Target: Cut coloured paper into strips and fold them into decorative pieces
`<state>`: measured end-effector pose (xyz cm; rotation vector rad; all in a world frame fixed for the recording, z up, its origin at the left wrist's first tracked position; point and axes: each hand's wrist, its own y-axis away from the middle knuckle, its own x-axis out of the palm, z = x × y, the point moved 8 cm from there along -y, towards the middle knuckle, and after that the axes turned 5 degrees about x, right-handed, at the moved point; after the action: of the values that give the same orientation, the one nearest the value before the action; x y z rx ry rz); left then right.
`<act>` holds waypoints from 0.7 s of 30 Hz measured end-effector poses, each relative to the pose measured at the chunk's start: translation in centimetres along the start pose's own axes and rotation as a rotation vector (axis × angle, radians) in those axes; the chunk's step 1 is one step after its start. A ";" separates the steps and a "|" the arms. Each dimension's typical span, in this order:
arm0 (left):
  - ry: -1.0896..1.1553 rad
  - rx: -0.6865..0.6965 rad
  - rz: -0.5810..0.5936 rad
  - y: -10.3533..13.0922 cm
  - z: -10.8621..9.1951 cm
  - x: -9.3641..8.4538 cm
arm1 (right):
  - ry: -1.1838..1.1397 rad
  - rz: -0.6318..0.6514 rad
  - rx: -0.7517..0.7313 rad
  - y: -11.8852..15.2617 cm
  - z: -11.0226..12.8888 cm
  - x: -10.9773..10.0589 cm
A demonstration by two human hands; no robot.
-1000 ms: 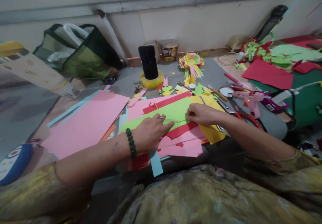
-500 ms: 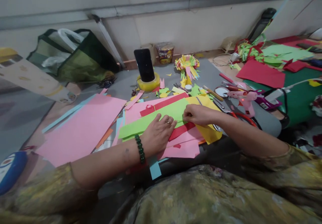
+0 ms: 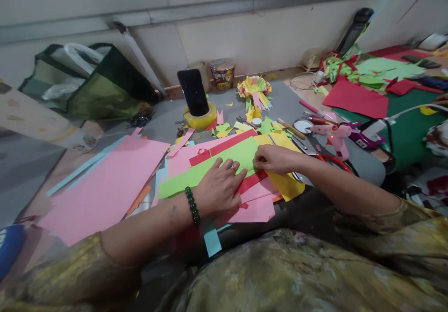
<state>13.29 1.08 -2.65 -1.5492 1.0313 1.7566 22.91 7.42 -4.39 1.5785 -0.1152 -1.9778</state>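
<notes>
A long light green paper strip (image 3: 189,175), folded lengthwise, lies across a pile of coloured paper in front of me. My left hand (image 3: 222,186) rests on its lower edge, fingers slightly spread and pressing down. At the strip's right end my right hand (image 3: 271,159) has thumb and fingers pinched on the green paper. Beneath are pink paper (image 3: 257,210), red paper strips (image 3: 227,147) and a yellow paper sheet (image 3: 290,188). The tips of the right fingers are partly hidden.
A phone (image 3: 193,92) leans upright on a yellow tape roll (image 3: 201,117). Pink sheets (image 3: 108,186) lie to the left. A pink glue gun (image 3: 334,137) and scissors (image 3: 331,161) are at the right. Behind are a paper pompom (image 3: 254,90) and paper scraps.
The camera has turned slightly right, so everything sits further left. My left hand has slid a little down along the green strip's edge, its fingers more apart. The right hand keeps its pinch.
</notes>
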 end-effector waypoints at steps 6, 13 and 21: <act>-0.016 0.014 0.020 -0.3 0.0 -0.4 | -0.023 -0.010 0.015 0.3 -0.7 -0.1; -0.040 0.024 0.021 -0.3 -0.1 -0.3 | -0.012 -0.008 0.052 0.4 -0.9 -0.2; -0.039 0.043 0.014 -0.5 -0.3 -0.6 | -0.035 -0.036 0.112 0.3 -2.4 -0.1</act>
<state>13.95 1.15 -2.14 -1.4794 1.0567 1.7556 25.26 7.92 -4.93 1.6272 -0.2163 -2.0592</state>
